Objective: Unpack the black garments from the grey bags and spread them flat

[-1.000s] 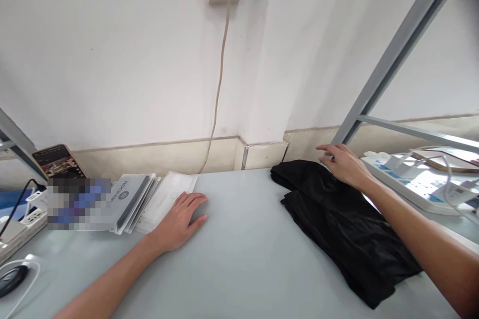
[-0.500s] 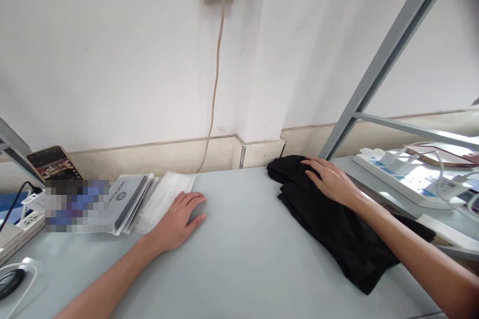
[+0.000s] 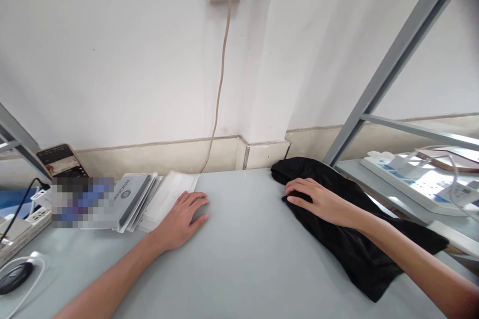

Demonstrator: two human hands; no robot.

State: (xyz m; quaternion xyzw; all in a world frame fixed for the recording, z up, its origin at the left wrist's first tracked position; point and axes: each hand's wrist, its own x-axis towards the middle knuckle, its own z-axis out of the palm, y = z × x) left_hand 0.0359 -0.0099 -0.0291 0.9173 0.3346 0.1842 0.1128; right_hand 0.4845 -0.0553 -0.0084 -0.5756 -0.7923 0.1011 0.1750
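Observation:
My left hand [image 3: 183, 220] lies palm down on the grey-blue tabletop [image 3: 243, 259], with the thumb held away from the fingers and nothing in it. Its back edge is close by the white translucent packets [image 3: 168, 197]. On the right side, a soft black garment [image 3: 344, 254] is spread at a slant, partly folded over at its far end; its exact kind does not show. My right hand [image 3: 314, 202] is closed on the garment's left edge, fingers and thumb bent close together over the fabric. My right forearm crosses over the garment and hides part of it.
A phone [image 3: 63, 162] leans at the back left, near a stack of grey printed packets [image 3: 130, 199]. A black round device [image 3: 15, 278] with a white cable lies at the front left. Right of a slanting metal post [image 3: 389, 65], a power strip [image 3: 407, 184] holds several plugs.
My right hand has moved from the garment's far end nearer to me, onto its left edge. The far part of the garment lies flatter. My left hand stays in place.

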